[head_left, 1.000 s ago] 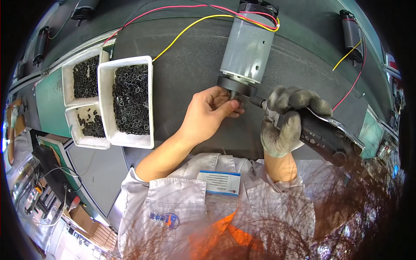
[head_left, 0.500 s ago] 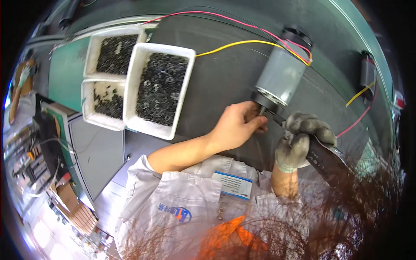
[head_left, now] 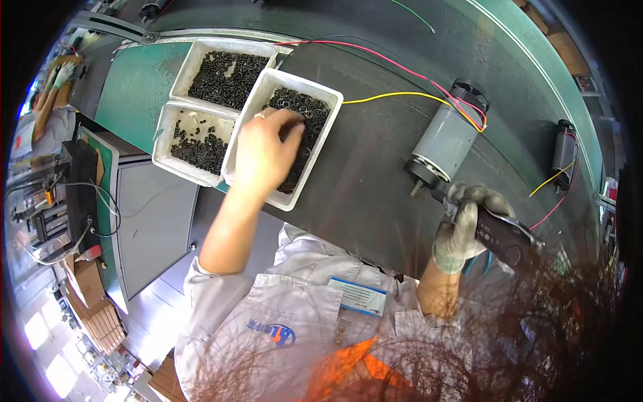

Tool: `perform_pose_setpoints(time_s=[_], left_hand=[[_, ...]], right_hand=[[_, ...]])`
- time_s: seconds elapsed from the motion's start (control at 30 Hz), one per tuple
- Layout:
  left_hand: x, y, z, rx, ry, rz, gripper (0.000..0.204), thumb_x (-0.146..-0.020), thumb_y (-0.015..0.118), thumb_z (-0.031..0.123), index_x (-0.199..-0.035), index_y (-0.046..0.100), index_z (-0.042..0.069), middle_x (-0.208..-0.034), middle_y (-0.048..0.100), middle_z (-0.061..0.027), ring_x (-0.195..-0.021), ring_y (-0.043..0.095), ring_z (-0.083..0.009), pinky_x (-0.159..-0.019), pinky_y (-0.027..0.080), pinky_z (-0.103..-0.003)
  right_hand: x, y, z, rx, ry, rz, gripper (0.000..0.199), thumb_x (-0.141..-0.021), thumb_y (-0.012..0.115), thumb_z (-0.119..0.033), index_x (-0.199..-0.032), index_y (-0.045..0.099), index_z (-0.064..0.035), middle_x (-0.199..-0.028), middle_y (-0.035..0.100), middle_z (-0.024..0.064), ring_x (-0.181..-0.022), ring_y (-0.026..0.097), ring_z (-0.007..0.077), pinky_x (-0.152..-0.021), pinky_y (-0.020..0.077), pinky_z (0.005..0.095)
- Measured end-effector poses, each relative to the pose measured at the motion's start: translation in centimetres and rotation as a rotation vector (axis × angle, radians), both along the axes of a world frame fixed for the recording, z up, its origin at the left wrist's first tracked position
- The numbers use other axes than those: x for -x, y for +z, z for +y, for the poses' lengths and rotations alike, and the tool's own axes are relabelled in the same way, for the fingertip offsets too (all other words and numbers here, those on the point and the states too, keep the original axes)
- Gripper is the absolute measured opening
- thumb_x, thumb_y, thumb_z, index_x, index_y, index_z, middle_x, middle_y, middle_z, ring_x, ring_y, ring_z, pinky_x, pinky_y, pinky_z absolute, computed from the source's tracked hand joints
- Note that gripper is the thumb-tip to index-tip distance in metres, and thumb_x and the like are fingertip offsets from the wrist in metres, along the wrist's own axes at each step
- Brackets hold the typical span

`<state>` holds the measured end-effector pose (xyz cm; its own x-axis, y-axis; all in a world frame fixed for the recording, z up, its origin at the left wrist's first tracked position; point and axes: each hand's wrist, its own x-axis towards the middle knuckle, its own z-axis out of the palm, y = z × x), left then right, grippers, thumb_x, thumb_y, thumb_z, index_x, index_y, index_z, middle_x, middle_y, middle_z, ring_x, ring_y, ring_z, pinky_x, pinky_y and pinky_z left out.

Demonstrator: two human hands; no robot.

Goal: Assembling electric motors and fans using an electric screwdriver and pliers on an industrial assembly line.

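My bare left hand [head_left: 264,151] reaches into the large white bin [head_left: 327,130], thumb and fingers curled together over a heap of black rings [head_left: 298,102]. Whatever lies between the fingertips is too small to make out. My gloved right hand [head_left: 462,228] grips a dark power screwdriver [head_left: 502,238], its front end pointing toward the near end of a grey cylindrical motor [head_left: 442,142]. The motor lies slanted on the dark bench mat, its short metal shaft [head_left: 416,189] facing me. I cannot tell whether the tool touches the motor.
Two smaller white bins [head_left: 175,86] with black parts stand left of the large one. Red and yellow wires [head_left: 395,96] run from the motor across the mat. A second motor [head_left: 564,157] lies at the right. Another person's gloved hand [head_left: 65,74] shows at far left.
My left hand has left the motor's shaft end and moved left into the large bin. My right hand still holds the screwdriver near the motor. The whole view has shifted.
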<state>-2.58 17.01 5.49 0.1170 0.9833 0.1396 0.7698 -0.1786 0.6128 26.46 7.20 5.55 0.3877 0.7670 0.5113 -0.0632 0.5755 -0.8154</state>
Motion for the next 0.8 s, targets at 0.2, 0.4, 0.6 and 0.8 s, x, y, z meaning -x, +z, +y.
perform_pose_setpoints(time_s=[0.2, 0.4, 0.6, 0.8], left_hand=[[0.7, -1.8, 1.2, 0.020, -0.081, 0.124, 0.012, -0.085, 0.076, 0.009, -0.094, 0.075, 0.002, -0.094, 0.071, -0.0181, -0.090, 0.069, -0.0384, -0.082, 0.054, -0.046], [0.2, -2.8, 1.1, 0.004, -0.100, 0.198, 0.010, -0.090, 0.071, 0.008, -0.095, 0.070, 0.000, -0.096, 0.070, -0.0181, -0.093, 0.068, -0.0394, -0.083, 0.053, -0.048], [-0.1, -3.0, 0.7, -0.048, -0.095, 0.309, 0.011, -0.092, 0.070, 0.010, -0.096, 0.070, 0.000, -0.097, 0.070, -0.0169, -0.093, 0.067, -0.0396, -0.082, 0.054, -0.048], [-0.3, -2.7, 0.3, -0.133, -0.158, 0.423, 0.009, -0.093, 0.068, 0.010, -0.094, 0.069, 0.001, -0.097, 0.069, -0.0144, -0.097, 0.066, -0.0357, -0.083, 0.055, -0.046]], right_hand=[[0.8, 0.1, -0.1, 0.086, -0.069, 0.011, 0.039, -0.092, 0.065, 0.008, -0.125, 0.054, -0.0089, -0.106, 0.064, 0.0125, -0.089, 0.064, 0.0227, -0.078, 0.0574, 0.0427], [0.2, -0.5, 0.3, 0.032, -0.068, 0.067, 0.044, -0.088, 0.063, 0.019, -0.123, 0.051, -0.0052, -0.097, 0.067, 0.0157, -0.080, 0.068, 0.0223, -0.072, 0.0595, 0.0368], [0.5, 0.4, -1.8, -0.054, -0.145, 0.173, 0.038, -0.097, 0.065, 0.000, -0.132, 0.057, -0.0130, -0.115, 0.068, 0.0107, -0.092, 0.063, 0.0189, -0.074, 0.0547, 0.0388], [-5.4, 0.3, -4.7, 0.187, -0.454, -0.060, 0.040, -0.097, 0.065, -0.003, -0.135, 0.053, -0.0038, -0.115, 0.067, 0.0142, -0.097, 0.066, 0.0192, -0.076, 0.0550, 0.0327]])
